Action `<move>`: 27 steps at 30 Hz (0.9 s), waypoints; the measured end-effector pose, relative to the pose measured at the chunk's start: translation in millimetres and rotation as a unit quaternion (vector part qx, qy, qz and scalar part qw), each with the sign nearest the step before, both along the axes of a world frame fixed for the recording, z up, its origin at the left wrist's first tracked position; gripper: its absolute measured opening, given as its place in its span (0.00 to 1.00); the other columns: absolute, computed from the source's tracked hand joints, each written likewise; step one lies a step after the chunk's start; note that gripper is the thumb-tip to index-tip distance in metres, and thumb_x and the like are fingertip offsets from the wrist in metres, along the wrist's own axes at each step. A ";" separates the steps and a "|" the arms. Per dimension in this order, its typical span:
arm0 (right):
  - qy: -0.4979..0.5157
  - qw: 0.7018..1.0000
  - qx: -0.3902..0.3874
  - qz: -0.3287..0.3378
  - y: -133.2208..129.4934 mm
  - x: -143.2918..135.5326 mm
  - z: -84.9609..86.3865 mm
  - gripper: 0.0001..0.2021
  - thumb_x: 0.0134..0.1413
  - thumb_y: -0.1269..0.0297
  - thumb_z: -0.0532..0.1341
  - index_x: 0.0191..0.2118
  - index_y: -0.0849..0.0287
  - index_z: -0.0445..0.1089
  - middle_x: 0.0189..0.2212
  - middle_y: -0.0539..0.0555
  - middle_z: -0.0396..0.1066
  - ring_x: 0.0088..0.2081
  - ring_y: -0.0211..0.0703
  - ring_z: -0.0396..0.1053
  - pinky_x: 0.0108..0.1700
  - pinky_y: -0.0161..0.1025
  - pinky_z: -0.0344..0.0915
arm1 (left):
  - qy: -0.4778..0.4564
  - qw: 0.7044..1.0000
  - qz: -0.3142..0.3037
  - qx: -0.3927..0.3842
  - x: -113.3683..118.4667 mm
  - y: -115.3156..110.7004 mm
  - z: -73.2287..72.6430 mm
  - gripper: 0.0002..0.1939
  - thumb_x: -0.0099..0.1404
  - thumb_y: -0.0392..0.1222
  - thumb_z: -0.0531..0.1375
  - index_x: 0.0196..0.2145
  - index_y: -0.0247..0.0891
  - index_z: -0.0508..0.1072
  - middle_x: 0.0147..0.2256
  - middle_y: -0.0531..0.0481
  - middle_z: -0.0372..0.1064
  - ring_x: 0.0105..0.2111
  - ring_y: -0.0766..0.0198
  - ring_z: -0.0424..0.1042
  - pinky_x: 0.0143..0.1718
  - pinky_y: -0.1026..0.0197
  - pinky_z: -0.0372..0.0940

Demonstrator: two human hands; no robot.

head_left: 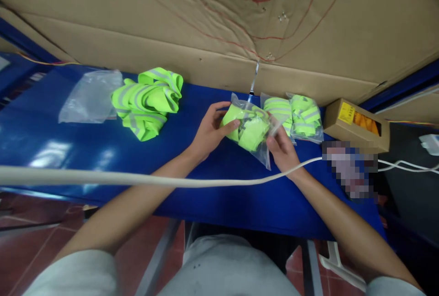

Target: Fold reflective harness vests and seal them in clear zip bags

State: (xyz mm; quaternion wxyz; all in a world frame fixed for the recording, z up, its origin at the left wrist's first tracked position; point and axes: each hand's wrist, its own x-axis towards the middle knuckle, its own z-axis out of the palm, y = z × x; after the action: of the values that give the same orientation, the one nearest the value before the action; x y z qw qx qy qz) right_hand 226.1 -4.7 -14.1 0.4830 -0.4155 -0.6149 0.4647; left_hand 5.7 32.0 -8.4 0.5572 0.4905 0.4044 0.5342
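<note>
Yellow-green in colour, with pale reflective stripes; observed folded inside the held bag (252,127), at the centre of the view, just above the blue table (219,207); noted at the left side of this clear plastic, the left hand (211,134), closed on the edge, with thumb laid across the front and fingers curled toward the back; noted at the opposite side, the right hand (283,147), closed narrowly on the film, with thumb low and fingers along the upper right edge; recorded below the grip, a loose corner of film pointing down.

Recorded to the left on the table, a loose heap of striped bands (147,99), tangled and overlapping; beside this, a flat clear bag (89,97), partly under the heap's edge or touching it, cannot tell which; found just beyond the right hand, a first packed bag (277,106) and a second packed bag (306,115), side by side, both with striped bands inside; farther right, a cardboard box (356,124) with yellow label and orange contents showing through a cut opening; observed across the foreground, a white cable (206,182), passing above both forearms; behind the table, a brown cardboard panel (206,26) with red wires (284,38).
</note>
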 end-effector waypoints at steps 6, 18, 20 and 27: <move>-0.021 0.999 0.017 0.022 -1.6 -2.5 -6.5 0.46 0.61 0.35 0.64 0.77 0.45 0.46 0.69 0.61 0.64 0.63 0.52 0.71 0.63 0.53 0.73 | 0.002 0.996 0.079 0.032 -15.1 2.0 18.8 0.33 0.55 0.50 0.77 0.53 0.42 0.70 0.43 0.49 0.76 0.43 0.58 0.77 0.43 0.60 0.72; 0.114 0.973 -0.201 -0.014 -7.5 -16.5 14.8 0.27 0.53 0.36 0.70 0.43 0.54 0.68 0.19 0.44 0.71 0.18 0.43 0.70 0.21 0.41 0.73 | 0.025 0.997 -0.066 0.033 -16.5 5.2 8.4 0.27 0.58 0.48 0.76 0.52 0.40 0.75 0.56 0.43 0.76 0.57 0.55 0.75 0.58 0.56 0.71; 0.118 0.971 -0.208 -0.015 -8.8 -16.4 18.0 0.26 0.53 0.35 0.70 0.39 0.53 0.66 0.19 0.44 0.71 0.19 0.45 0.71 0.21 0.42 0.74 | 0.003 0.996 -0.088 0.003 -18.4 5.9 9.2 0.29 0.59 0.47 0.75 0.57 0.43 0.75 0.60 0.44 0.74 0.59 0.53 0.73 0.60 0.54 0.71; 0.166 0.967 -0.138 -0.132 -0.4 -9.4 11.4 0.31 0.48 0.37 0.73 0.50 0.51 0.68 0.42 0.50 0.80 0.44 0.48 0.80 0.45 0.45 0.82 | -0.069 0.994 -0.071 -0.052 -29.3 13.9 11.3 0.34 0.64 0.47 0.67 0.67 0.48 0.67 0.62 0.42 0.72 0.63 0.51 0.73 0.67 0.45 0.67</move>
State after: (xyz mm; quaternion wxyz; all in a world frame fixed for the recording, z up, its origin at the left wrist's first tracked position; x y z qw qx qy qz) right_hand 216.8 -5.1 -2.7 0.5733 -0.4731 -0.3953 0.5397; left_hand -23.6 45.9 2.9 0.6448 0.4507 0.3564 0.5041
